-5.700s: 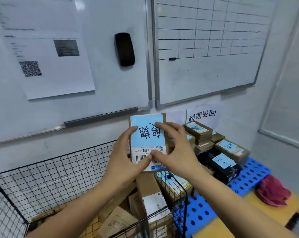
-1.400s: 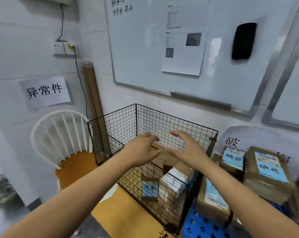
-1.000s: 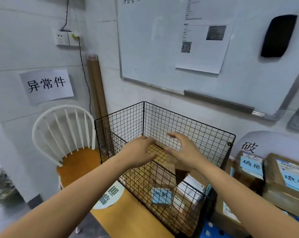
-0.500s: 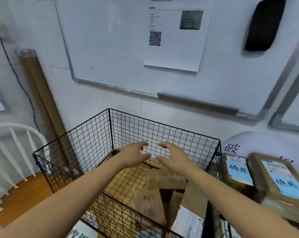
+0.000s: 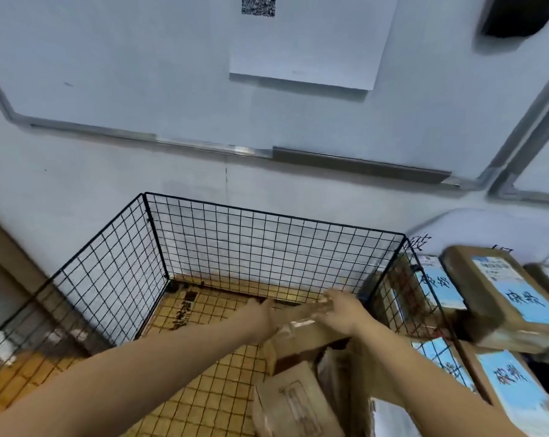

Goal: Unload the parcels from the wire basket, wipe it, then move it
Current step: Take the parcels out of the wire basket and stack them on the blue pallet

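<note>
Our left hand (image 5: 262,315) and right hand (image 5: 341,310) are down in the wire basket (image 5: 235,244), fingers curled round either end of a taped cardboard parcel (image 5: 298,331). More cardboard parcels (image 5: 295,405) sit just under our right wrist.

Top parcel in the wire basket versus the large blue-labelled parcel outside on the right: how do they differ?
The top parcel lies inside the wire basket; the blue-labelled parcel sits outside it. The top parcel shows bare cardboard and glossy tape; the blue-labelled parcel carries a handwritten blue label. The left hand and right hand grip the top parcel; nothing touches the blue-labelled parcel. Both are brown cartons.
</note>
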